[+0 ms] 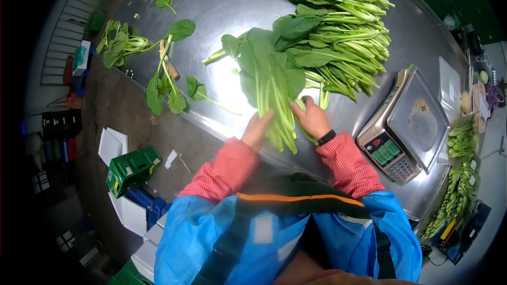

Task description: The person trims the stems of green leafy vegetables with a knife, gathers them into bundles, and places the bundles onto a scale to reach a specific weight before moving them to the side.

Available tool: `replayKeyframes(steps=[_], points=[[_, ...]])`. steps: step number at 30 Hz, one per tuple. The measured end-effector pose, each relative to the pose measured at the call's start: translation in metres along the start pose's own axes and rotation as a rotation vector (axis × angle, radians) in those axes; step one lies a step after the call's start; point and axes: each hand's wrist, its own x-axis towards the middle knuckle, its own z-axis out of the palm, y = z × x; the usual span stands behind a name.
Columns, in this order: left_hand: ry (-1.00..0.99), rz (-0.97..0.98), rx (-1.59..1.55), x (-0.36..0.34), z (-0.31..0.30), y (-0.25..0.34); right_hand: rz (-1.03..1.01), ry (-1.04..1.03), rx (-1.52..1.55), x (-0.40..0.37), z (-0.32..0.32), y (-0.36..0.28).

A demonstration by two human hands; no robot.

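Far left of the scale (404, 126) loose leaves (168, 87) lie on the surface (222, 0), and nearer it the left hand (257, 129) and right hand (312, 119) clasp a bunch (269, 79) of greens, fingers pressed together against its stems.

On my feed, the bunch of greens (272, 84) is deep green in the leaf and pale yellow-green at the stems. The pile of greens (343, 26) shows the same two shades. The table (222, 0) is grey steel with a white patch of glare. The sleeves (224, 171) are red with fine pale stripes, and the wristband (327, 137) is black. The apron (200, 237) is bright blue, crossed by a dark strap (296, 198) with an orange line. The scale (393, 148) is silver with a green display. The crate (132, 168) is green.
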Motion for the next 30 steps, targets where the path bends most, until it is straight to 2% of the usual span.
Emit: replayKeyframes(steps=[1,4,5,7,9,12,13,14,16,17,19,21,23,24,26,27,29,30], points=[[0.002,-0.082,-0.085,-0.004,0.007,0.007,0.071,-0.065,0.062,0.003,0.004,-0.004],[-0.031,-0.137,-0.035,0.010,0.004,0.001,0.091,-0.241,0.319,0.005,0.013,-0.012],[-0.084,-0.066,-0.092,0.009,0.001,-0.006,0.079,-0.264,0.406,0.001,0.013,-0.011],[-0.119,0.164,0.022,-0.010,0.006,-0.013,0.055,-0.310,0.581,-0.018,-0.005,-0.028],[-0.142,0.396,0.179,-0.036,0.019,-0.010,-0.140,-0.258,0.544,-0.039,-0.019,-0.039],[-0.191,0.532,0.391,-0.052,0.013,-0.015,-0.421,-0.155,0.397,-0.055,-0.037,-0.038],[-0.229,0.513,0.531,-0.050,0.000,-0.019,-0.533,-0.105,0.310,-0.056,-0.036,-0.034],[-0.177,0.397,1.075,-0.046,-0.008,-0.020,-0.641,-0.043,0.223,-0.057,-0.036,-0.029],[-0.501,-0.135,-0.525,-0.078,0.042,0.017,-0.780,0.004,0.132,-0.060,-0.044,-0.020],[-0.561,0.016,-0.221,-0.052,0.024,-0.003,-0.801,-0.007,0.139,-0.062,-0.046,-0.016],[-0.571,0.370,0.412,0.001,-0.012,-0.044,-0.736,-0.125,0.276,-0.066,-0.048,-0.012],[-0.501,0.671,1.030,-0.042,0.070,0.006,-0.534,-0.260,0.511,-0.066,-0.046,-0.005],[-0.331,0.622,1.076,-0.024,0.059,-0.017,-0.363,-0.251,0.661,-0.065,-0.045,0.005],[-0.328,0.634,0.834,-0.023,0.074,-0.023,-0.344,-0.110,0.653,-0.064,-0.046,0.014],[-0.432,0.477,0.806,-0.030,0.125,-0.010,-0.376,0.101,0.627,-0.073,-0.091,0.017],[-0.478,0.397,0.795,-0.035,0.150,-0.004,-0.295,0.147,0.495,-0.082,-0.117,0.023],[-0.622,0.454,0.747,-0.028,0.215,-0.007,-0.239,0.328,0.478,-0.103,-0.173,0.039],[-0.682,0.571,0.699,-0.016,0.245,-0.020,-0.192,0.404,0.535,-0.111,-0.193,0.051]])
